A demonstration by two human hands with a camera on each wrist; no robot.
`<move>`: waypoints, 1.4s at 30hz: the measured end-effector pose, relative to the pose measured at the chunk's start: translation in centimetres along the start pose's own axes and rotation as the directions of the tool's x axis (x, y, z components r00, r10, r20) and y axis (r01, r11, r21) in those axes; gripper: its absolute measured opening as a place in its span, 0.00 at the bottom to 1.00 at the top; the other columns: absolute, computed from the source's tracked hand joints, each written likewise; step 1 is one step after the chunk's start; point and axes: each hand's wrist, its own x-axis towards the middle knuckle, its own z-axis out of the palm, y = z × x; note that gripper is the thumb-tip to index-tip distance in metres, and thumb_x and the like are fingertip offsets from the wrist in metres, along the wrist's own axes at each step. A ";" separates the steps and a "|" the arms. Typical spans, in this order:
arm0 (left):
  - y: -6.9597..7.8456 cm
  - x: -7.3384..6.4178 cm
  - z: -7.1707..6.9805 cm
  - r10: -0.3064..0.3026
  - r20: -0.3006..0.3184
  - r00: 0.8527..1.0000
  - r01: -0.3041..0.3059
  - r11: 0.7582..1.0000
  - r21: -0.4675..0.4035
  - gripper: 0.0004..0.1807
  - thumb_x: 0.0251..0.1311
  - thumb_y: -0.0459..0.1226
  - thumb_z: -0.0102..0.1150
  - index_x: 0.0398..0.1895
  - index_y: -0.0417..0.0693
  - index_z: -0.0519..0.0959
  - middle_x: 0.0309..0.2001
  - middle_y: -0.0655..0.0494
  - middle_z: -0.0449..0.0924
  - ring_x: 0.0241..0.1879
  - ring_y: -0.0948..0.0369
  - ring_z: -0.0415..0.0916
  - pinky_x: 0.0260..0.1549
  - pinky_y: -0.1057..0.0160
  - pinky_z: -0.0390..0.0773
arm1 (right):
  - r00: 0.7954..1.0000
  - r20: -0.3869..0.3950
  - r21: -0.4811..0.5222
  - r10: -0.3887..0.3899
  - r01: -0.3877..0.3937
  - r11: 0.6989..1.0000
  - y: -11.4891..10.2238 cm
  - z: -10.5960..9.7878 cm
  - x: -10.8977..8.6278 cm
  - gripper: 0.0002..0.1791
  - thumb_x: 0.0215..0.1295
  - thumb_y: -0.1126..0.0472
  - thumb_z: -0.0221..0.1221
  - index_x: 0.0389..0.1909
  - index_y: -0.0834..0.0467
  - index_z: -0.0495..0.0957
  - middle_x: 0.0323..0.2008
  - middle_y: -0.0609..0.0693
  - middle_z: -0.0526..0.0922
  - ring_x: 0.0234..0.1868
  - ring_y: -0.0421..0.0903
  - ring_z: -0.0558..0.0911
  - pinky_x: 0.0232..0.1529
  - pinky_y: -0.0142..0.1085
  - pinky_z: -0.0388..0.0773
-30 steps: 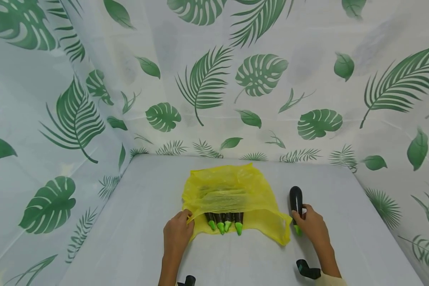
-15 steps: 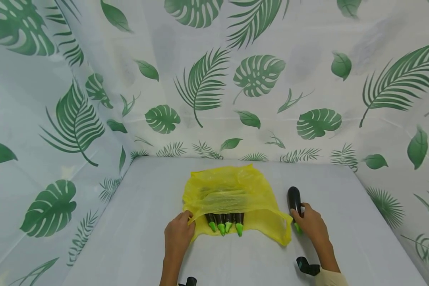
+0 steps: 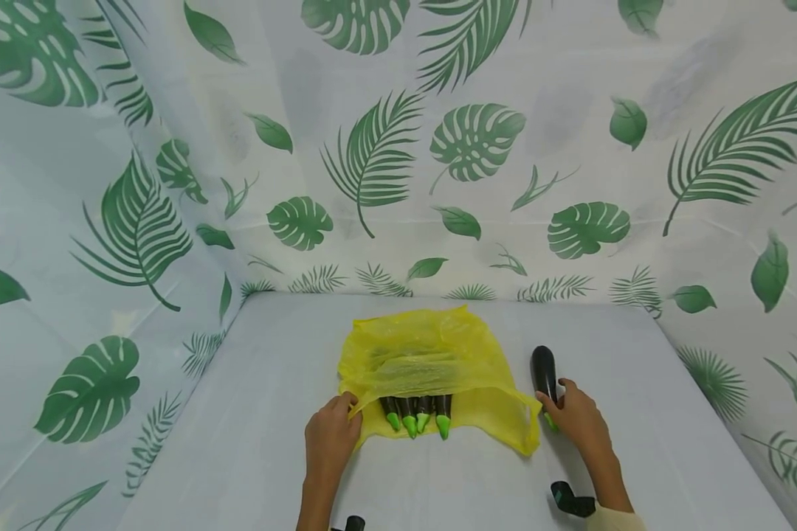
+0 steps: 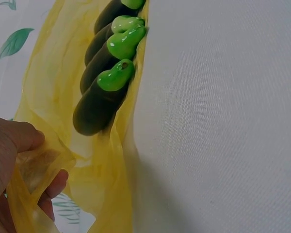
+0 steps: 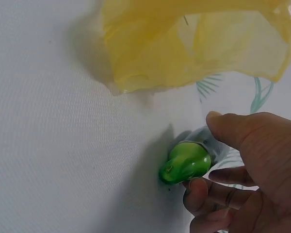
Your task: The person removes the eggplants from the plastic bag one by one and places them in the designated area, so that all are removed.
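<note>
A yellow plastic bag [image 3: 418, 328] lies mouth toward me on the white table. Inside it several dark eggplants [image 3: 443, 411] sit side by side, green stem ends showing at the mouth and bodies veiled by the film. My left hand [image 3: 328, 436] pinches the bag's left edge; the left wrist view shows the film [image 4: 43, 162] between thumb and fingers. To the right of the bag, another eggplant [image 3: 542, 367] is in my right hand [image 3: 581, 417]. In the right wrist view my thumb and fingers lie on either side of it, its green stem end [image 5: 189, 162] facing the camera.
The bag's loose right handle [image 3: 528, 435] spreads close to my right hand. Leaf-printed sheets [image 3: 398, 155] rise behind the table [image 3: 266, 413] and along both sides. Black camera mounts [image 3: 573, 501] are strapped to the wrists.
The eggplant in my right hand has shifted slightly left, its top end tilting toward the bag. My left hand and the bag stay in place.
</note>
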 end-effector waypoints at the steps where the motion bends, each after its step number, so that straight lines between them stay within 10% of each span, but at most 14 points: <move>1: 0.0 -0.1 0.0 0.000 0.001 1.000 0.000 1.000 0.000 0.05 0.53 0.34 0.64 0.34 0.47 0.82 0.28 0.55 0.84 0.17 0.64 0.68 0.20 0.65 0.72 | 1.000 0.000 0.000 0.001 -0.001 1.000 0.0 0.1 -0.1 0.44 0.66 0.43 0.56 0.64 0.77 0.58 0.33 0.61 0.78 0.28 0.48 0.73 0.25 0.37 0.69; 42: -0.4 0.0 0.1 -0.021 0.005 1.000 0.021 1.000 -0.010 0.05 0.52 0.34 0.64 0.33 0.48 0.82 0.30 0.55 0.84 0.18 0.63 0.70 0.20 0.65 0.71 | 0.999 -0.035 0.003 0.011 -0.011 1.000 -0.7 0.3 -0.2 0.38 0.67 0.49 0.57 0.63 0.76 0.61 0.37 0.66 0.79 0.30 0.50 0.74 0.27 0.39 0.72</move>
